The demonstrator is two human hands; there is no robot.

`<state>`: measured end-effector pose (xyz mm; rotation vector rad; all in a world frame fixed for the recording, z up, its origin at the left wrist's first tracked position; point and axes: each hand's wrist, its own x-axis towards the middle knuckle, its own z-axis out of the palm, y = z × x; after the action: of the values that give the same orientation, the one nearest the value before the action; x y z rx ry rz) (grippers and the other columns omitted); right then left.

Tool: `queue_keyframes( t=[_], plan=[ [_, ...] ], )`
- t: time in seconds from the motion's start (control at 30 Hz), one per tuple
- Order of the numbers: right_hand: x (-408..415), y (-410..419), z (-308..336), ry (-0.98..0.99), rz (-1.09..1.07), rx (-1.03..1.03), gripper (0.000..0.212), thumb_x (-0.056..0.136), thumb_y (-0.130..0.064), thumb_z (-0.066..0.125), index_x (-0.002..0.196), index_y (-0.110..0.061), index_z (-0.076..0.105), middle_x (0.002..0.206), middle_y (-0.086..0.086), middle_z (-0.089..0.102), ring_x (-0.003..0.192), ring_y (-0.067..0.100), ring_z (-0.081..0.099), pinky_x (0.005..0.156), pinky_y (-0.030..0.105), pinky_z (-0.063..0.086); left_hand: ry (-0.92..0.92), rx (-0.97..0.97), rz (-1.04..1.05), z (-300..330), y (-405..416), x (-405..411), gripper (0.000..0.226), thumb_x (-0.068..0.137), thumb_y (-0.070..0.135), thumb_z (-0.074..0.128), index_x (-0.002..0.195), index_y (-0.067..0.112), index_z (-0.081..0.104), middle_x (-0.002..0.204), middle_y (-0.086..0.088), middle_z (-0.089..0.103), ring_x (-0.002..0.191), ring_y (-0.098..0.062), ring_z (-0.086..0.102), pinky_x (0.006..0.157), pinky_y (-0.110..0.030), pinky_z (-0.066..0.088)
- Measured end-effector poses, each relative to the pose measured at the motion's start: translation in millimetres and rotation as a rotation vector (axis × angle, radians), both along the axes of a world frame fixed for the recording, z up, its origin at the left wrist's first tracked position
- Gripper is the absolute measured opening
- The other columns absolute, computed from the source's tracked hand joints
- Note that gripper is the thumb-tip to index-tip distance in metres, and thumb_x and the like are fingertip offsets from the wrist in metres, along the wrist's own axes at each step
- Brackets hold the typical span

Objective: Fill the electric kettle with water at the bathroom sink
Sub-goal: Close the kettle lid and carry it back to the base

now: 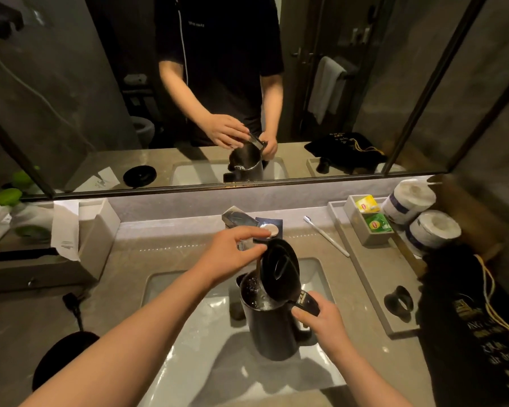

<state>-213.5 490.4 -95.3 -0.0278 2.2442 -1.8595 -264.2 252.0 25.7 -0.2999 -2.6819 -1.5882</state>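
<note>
A black electric kettle (272, 330) stands upright in the white sink (188, 356), its lid (279, 268) swung open and upright. Water runs from the chrome faucet (237, 223) in a thin stream into the kettle's mouth, where water glints. My right hand (323, 321) is shut on the kettle's handle at the right. My left hand (232, 254) rests over the faucet's spout and lever, fingers curled around it, just left of the open lid.
The kettle's round black base (62, 356) with its cord lies on the counter at the left. A toothbrush (326, 236), a tray (373, 277) with tea bags, two toilet rolls (417, 212) and a black bag (476, 333) sit at the right. A tissue box (80, 230) stands left.
</note>
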Motion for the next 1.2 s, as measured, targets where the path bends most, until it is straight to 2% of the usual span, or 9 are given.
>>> queue_keyframes(
  t=[0.23, 0.43, 0.53, 0.67, 0.87, 0.97, 1.07, 1.13, 1.2],
  plan=[
    [17.8, 22.8, 39.9, 0.107, -0.074, -0.002, 0.006, 0.072, -0.037, 0.071, 0.077, -0.033, 0.069, 0.07, -0.009, 0.069, 0.067, 0.004, 0.064, 0.062, 0.022, 0.051, 0.142, -0.147, 0.018, 10.0, 9.0, 19.7, 0.024, 0.084, 0.023, 0.065, 0.105, 0.033, 0.071, 0.115, 0.019, 0.064, 0.111, 0.0, 0.056, 0.098, -0.029, 0.043],
    [19.2, 21.7, 78.8, 0.206, -0.148, -0.062, 0.03, 0.069, -0.042, 0.072, 0.082, -0.014, 0.069, 0.071, 0.007, 0.066, 0.066, 0.014, 0.061, 0.065, 0.04, 0.054, 0.261, -0.239, 0.053, 15.3, 8.9, 35.9, 0.028, 0.089, 0.023, 0.061, 0.115, 0.031, 0.067, 0.121, 0.015, 0.064, 0.115, -0.002, 0.054, 0.1, -0.028, 0.041],
    [18.5, 16.8, 93.5, 0.235, -0.164, -0.093, 0.029, 0.069, -0.041, 0.072, 0.085, -0.016, 0.07, 0.071, -0.001, 0.068, 0.067, 0.011, 0.063, 0.064, 0.037, 0.055, 0.299, -0.208, 0.086, 24.0, 7.6, 42.0, 0.03, 0.089, 0.02, 0.061, 0.118, 0.027, 0.066, 0.122, 0.017, 0.061, 0.116, -0.001, 0.052, 0.101, -0.022, 0.038],
    [18.2, 5.6, 108.5, 0.276, -0.165, -0.144, 0.035, 0.071, -0.04, 0.072, 0.09, -0.011, 0.07, 0.073, 0.009, 0.065, 0.065, 0.014, 0.061, 0.06, 0.034, 0.055, 0.34, -0.179, 0.118, 38.8, 4.4, 48.7, 0.032, 0.092, 0.018, 0.057, 0.122, 0.025, 0.063, 0.124, 0.018, 0.057, 0.118, 0.0, 0.049, 0.101, -0.016, 0.033],
    [18.3, -10.6, 121.7, 0.289, -0.142, -0.184, 0.037, 0.068, -0.039, 0.073, 0.093, -0.01, 0.071, 0.07, -0.002, 0.067, 0.065, 0.012, 0.062, 0.058, 0.028, 0.056, 0.284, -0.193, 0.1, 45.5, -13.4, 59.0, 0.034, 0.093, 0.025, 0.055, 0.126, 0.025, 0.061, 0.134, 0.009, 0.056, 0.124, -0.007, 0.048, 0.105, -0.033, 0.038],
    [17.1, -20.3, 128.8, 0.306, -0.112, -0.196, 0.034, 0.068, -0.038, 0.073, 0.09, -0.012, 0.072, 0.069, -0.003, 0.067, 0.065, 0.013, 0.062, 0.058, 0.03, 0.055, 0.196, -0.015, 0.192, 41.0, -19.5, 68.2, 0.039, 0.092, 0.033, 0.055, 0.131, 0.033, 0.053, 0.136, 0.016, 0.05, 0.124, -0.003, 0.046, 0.1, -0.027, 0.039],
    [15.3, -33.0, 137.1, 0.324, -0.055, -0.208, 0.031, 0.068, -0.038, 0.072, 0.088, -0.014, 0.071, 0.066, -0.006, 0.066, 0.062, 0.009, 0.06, 0.056, 0.028, 0.056, 0.039, 0.274, 0.354, 41.6, -25.9, 77.9, 0.046, 0.087, 0.036, 0.062, 0.132, 0.032, 0.052, 0.123, 0.018, 0.056, 0.109, -0.002, 0.053, 0.084, -0.017, 0.043],
    [14.5, -43.5, 139.9, 0.327, -0.01, -0.222, 0.031, 0.067, -0.036, 0.072, 0.087, -0.013, 0.071, 0.064, -0.007, 0.065, 0.06, 0.007, 0.059, 0.055, 0.027, 0.055, 0.007, 0.392, 0.336, 42.7, -34.8, 84.3, 0.026, 0.089, 0.031, 0.061, 0.11, 0.044, 0.067, 0.104, 0.021, 0.068, 0.096, 0.001, 0.059, 0.073, -0.013, 0.046],
    [15.1, -56.4, 139.1, 0.319, 0.034, -0.237, 0.029, 0.065, -0.037, 0.073, 0.084, -0.015, 0.07, 0.064, -0.007, 0.065, 0.059, 0.008, 0.058, 0.055, 0.027, 0.054, -0.014, 0.436, 0.334, 43.7, -45.3, 94.4, 0.025, 0.091, 0.027, 0.057, 0.098, 0.046, 0.071, 0.096, 0.014, 0.072, 0.095, -0.006, 0.06, 0.076, -0.025, 0.049]
  ],
)
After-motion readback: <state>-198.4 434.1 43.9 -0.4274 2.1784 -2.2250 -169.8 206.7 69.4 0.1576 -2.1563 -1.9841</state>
